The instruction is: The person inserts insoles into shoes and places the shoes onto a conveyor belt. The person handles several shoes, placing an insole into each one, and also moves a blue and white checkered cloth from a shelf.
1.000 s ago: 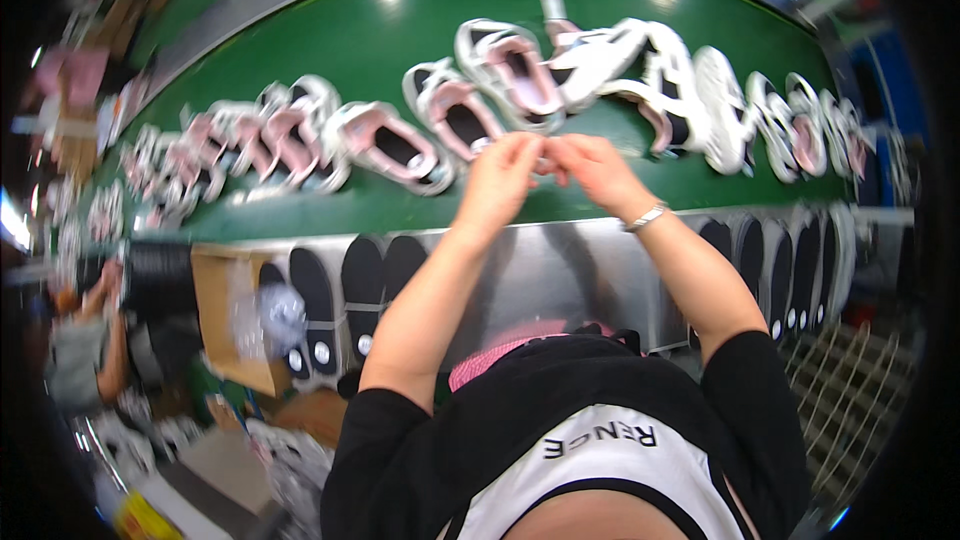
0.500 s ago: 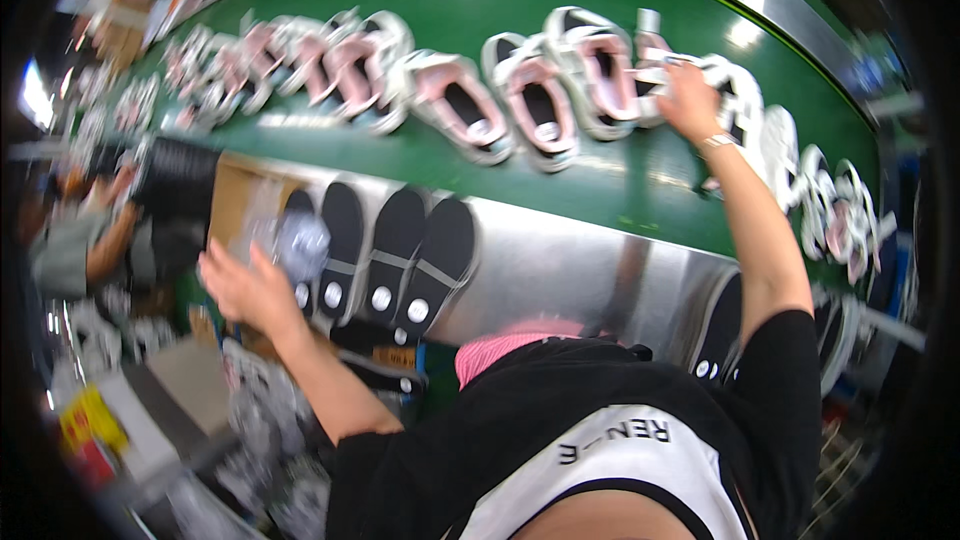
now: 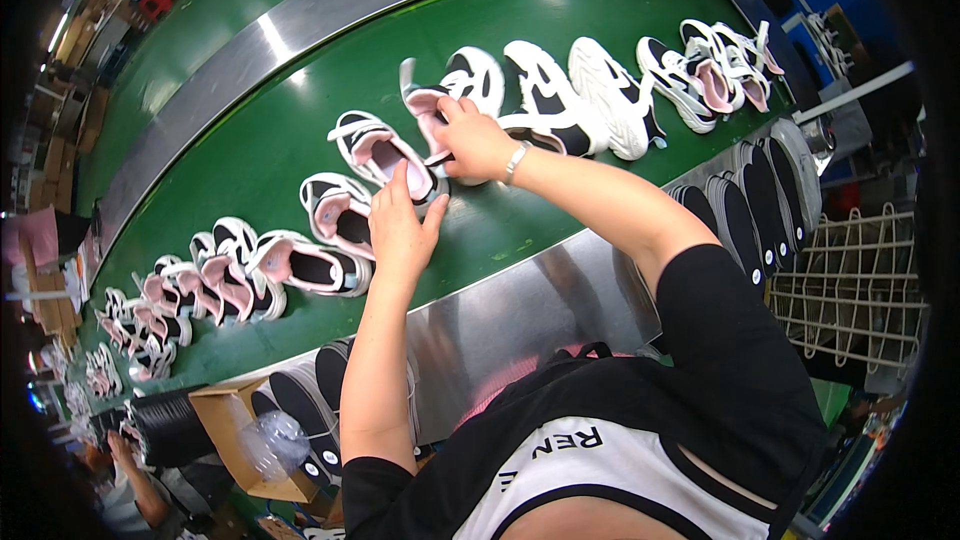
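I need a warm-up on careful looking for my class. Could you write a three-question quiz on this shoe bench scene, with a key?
1. True or false: the silvery band is on the person's left wrist.
2. Multiple choice: what colour is the lining around the opening of the shoe beside the left hand?
A) blue
B) pink
C) yellow
3. Fill in: the ____ hand touches the neighbouring shoe, the one with a raised tab.

Key:
1. False; it is on the right wrist.
2. B
3. right hand

Right hand (image 3: 480,143) on sneaker (image 3: 482,78) (green surface (image 3: 240,145) beneath)
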`<state>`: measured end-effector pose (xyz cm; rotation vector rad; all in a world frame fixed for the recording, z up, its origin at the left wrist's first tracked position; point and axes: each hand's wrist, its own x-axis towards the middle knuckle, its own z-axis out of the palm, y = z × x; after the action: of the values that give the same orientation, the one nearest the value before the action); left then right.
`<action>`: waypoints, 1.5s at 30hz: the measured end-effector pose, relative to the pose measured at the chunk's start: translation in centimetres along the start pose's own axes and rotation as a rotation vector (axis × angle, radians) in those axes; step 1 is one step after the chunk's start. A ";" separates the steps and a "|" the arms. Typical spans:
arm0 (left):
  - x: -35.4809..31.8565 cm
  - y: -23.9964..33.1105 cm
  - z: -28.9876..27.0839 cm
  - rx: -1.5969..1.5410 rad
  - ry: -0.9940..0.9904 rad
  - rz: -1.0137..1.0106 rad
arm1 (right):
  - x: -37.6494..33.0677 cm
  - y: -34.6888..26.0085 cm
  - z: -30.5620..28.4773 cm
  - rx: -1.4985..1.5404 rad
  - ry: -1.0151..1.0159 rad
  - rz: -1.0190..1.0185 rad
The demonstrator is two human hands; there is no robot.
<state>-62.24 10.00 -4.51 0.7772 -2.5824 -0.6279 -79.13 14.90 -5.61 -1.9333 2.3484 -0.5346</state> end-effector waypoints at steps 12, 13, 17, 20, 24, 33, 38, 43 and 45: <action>4.5 0.2 4.2 0.382 -0.419 0.026 | -13.0 15.4 -5.2 -0.255 0.621 0.884; 4.9 -0.1 4.6 0.334 -0.437 0.014 | -14.6 17.3 -4.9 -0.248 0.510 1.019; 5.6 0.6 5.9 0.351 -0.407 0.086 | -17.9 21.0 -5.3 0.504 0.288 1.114; 5.2 2.3 6.4 0.325 -0.467 0.111 | -15.4 17.8 -6.5 -0.004 0.292 0.884; 4.6 5.6 8.1 0.324 -0.394 0.151 | -13.2 15.7 -6.0 -0.620 0.236 0.560; 3.8 6.4 9.4 0.349 -0.287 0.237 | -11.3 11.2 -0.8 -0.634 0.282 0.488; 3.0 4.5 9.5 0.282 -0.184 0.238 | -10.0 12.8 -5.0 -0.036 0.127 0.674; 3.0 5.7 9.2 0.288 -0.149 0.255 | -12.5 15.7 -4.8 0.245 -0.096 0.781; 3.1 7.1 9.1 0.313 -0.206 0.251 | -13.2 17.6 -5.0 0.288 0.025 0.849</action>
<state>-71.81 16.31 -7.76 0.4827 -2.9489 -0.2400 -94.16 31.48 -8.40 -0.6978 2.6043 -0.7336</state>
